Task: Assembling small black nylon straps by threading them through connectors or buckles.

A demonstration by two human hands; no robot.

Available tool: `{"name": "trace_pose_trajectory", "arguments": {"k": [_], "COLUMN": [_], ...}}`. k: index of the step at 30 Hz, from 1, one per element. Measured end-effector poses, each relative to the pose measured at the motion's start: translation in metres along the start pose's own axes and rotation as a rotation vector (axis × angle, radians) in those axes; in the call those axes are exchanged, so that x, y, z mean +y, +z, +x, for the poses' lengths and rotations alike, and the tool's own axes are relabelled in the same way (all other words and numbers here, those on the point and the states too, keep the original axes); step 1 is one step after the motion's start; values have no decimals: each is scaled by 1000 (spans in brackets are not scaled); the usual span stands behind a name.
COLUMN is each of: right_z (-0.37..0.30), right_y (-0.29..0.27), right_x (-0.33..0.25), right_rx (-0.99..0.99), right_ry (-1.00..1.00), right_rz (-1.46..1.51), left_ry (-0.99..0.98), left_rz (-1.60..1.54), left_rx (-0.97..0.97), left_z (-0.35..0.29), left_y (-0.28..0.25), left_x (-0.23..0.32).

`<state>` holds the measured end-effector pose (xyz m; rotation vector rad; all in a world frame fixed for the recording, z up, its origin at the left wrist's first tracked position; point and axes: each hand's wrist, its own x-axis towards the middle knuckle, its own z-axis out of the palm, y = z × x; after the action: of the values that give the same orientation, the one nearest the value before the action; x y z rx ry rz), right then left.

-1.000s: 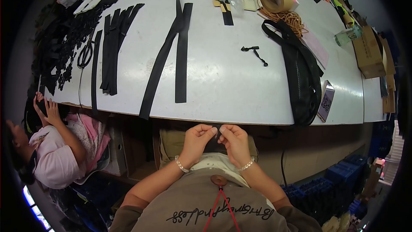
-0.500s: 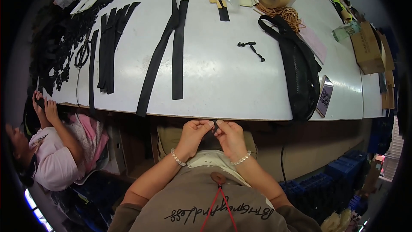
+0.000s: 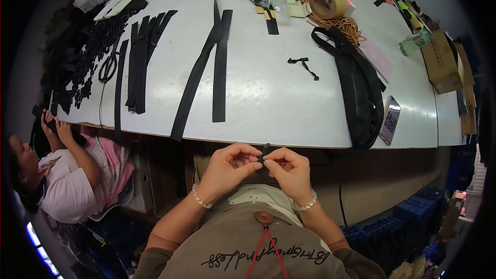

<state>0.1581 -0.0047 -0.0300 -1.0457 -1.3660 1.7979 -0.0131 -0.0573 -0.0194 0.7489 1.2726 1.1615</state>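
Just off the table's near edge, my left hand point(image 3: 227, 169) and my right hand point(image 3: 292, 171) meet, thumbs and fingertips pinched on a small black piece point(image 3: 266, 149). One end of it sticks up between the fingers; the rest is mostly covered, so its exact kind does not show. Two short black pulls with thickened ends point(image 3: 306, 67) lie touching on the table beyond my right hand. Flat black strips point(image 3: 219, 72) lie beyond my left hand, two of them crossing.
A black zippered bag point(image 3: 356, 93) and a phone point(image 3: 390, 120) lie at the right. More black strips point(image 3: 138, 67) and scissors point(image 3: 107, 67) are on the left. Tape rolls point(image 3: 328, 4) and brown cord point(image 3: 343, 28) sit at the back. A co-worker point(image 3: 72, 170) sits at the left.
My hands have turned and spread slightly, showing more of the black piece, whose end now points up. The table scene has shifted a little down in view. The co-worker's hands show a dark piece raised.
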Motion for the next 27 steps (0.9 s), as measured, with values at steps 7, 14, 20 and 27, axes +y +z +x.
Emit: {"name": "trace_pose_trajectory", "arguments": {"k": [7,14,20,27], "right_z": [-6,-2,11,23], "right_y": [-9,-6,-18,-11], "right_x": [-8,-21,-29,-28], "right_rx": [-84,-118,-395,-588], "right_ry": [141,-130,354,282], "right_rz": [81,-368,170,166], "left_ry": [-32,-85,-115,-119], "left_rz": [38,347,225,247], "left_rx": [-52,-204,-385,-413], "left_z": [1,3,4,3], "left_y": [-5,-16,-13,-16], "left_x": [25,40,50,62]}}
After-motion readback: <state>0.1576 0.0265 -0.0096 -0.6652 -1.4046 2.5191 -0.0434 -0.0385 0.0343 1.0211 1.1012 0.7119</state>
